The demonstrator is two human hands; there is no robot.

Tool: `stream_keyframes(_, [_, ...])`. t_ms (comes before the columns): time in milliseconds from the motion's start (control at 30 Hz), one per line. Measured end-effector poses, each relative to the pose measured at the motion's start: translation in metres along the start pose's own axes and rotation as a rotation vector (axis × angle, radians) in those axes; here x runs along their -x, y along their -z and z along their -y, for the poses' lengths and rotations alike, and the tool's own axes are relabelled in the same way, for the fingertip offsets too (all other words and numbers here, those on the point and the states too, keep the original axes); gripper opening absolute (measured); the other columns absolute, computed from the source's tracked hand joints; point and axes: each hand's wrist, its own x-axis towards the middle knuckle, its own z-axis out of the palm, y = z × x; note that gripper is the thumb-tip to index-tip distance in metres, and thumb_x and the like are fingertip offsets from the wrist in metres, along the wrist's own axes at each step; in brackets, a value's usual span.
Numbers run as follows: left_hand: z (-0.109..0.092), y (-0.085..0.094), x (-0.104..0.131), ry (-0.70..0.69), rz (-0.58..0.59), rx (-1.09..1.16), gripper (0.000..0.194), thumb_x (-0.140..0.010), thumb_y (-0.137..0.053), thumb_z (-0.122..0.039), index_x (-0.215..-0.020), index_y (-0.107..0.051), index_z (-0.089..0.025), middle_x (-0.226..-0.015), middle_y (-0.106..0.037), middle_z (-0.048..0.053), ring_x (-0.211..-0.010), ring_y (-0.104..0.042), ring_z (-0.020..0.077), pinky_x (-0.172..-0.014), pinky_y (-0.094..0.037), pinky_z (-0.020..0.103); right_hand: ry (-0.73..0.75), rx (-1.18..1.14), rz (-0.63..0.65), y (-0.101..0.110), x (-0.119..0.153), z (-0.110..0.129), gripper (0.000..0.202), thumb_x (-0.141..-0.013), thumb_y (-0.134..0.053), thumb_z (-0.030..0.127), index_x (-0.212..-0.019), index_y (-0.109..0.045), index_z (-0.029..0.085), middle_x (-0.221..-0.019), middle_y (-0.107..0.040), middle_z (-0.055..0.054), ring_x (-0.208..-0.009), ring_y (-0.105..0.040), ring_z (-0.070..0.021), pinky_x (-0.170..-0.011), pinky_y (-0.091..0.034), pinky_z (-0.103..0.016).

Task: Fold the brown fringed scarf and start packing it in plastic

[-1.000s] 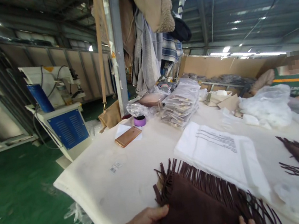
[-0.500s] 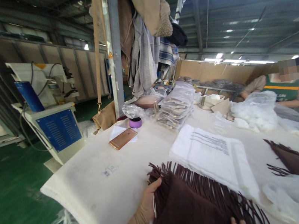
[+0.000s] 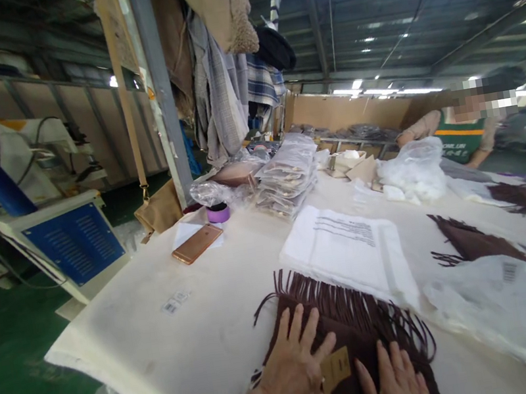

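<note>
A dark brown fringed scarf (image 3: 347, 323) lies on the white-covered table at the bottom of the head view, its fringe pointing away from me. My left hand (image 3: 294, 365) rests flat on it with fingers spread. Beside that hand a tan card tag (image 3: 336, 370) lies on the cloth, partly hidden by the fingers. To the right, my right hand (image 3: 394, 376) also presses on the scarf, fingers stretched out. The scarf's near end is cut off by the frame.
Beyond the scarf lie white printed bags (image 3: 346, 250) and a stack of bagged items (image 3: 286, 173). A phone (image 3: 197, 244) and purple tape roll (image 3: 218, 213) sit left. Clear plastic (image 3: 515, 310) and another brown scarf (image 3: 474, 240) lie right. A person (image 3: 462, 132) stands across the table.
My left hand has let go of the scarf's edge and now lies flat on top. The scarf has been turned and a tan tag shows. The view has swung right.
</note>
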Motion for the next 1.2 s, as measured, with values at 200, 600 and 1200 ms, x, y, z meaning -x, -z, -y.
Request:
stream_keyframes(200, [0.003, 0.010, 0.012, -0.250, 0.020, 0.231, 0.060, -0.078, -0.061, -0.026, -0.134, -0.039, -0.026, -0.148, -0.018, 0.013, -0.136, -0.011, 0.0353, -0.105, 0.007, 0.062, 0.095, -0.046, 0.066, 0.008, 0.000, -0.008, 0.051, -0.090, -0.030, 0.043, -0.123, -0.055, 0.013, -0.127, -0.053, -0.018, -0.121, -0.045, -0.0334, -0.095, -0.036, -0.053])
stream_keyframes(600, [0.047, 0.032, 0.070, 0.918, -0.673, 0.787, 0.075, -0.062, -0.062, -0.057, -0.118, -0.048, -0.010, -0.112, -0.058, 0.016, -0.098, -0.058, 0.0342, -0.089, -0.045, 0.046, -0.002, -0.114, 0.034, 0.033, -0.002, 0.010, 0.051, -0.090, -0.027, 0.039, -0.121, -0.055, 0.010, -0.128, -0.052, -0.019, -0.126, -0.038, -0.0326, -0.099, -0.031, -0.052])
stream_keyframes(1200, [0.081, 0.029, 0.045, 0.636, -0.359, 0.105, 0.023, -0.065, -0.056, -0.014, -0.088, -0.062, -0.016, -0.093, -0.058, 0.007, -0.093, -0.052, 0.0234, -0.090, -0.040, 0.037, 0.066, -0.155, 0.049, 0.024, 0.000, -0.002, 0.050, -0.089, -0.031, 0.042, -0.122, -0.055, 0.012, -0.128, -0.052, -0.019, -0.125, -0.039, -0.0331, -0.097, -0.033, -0.051])
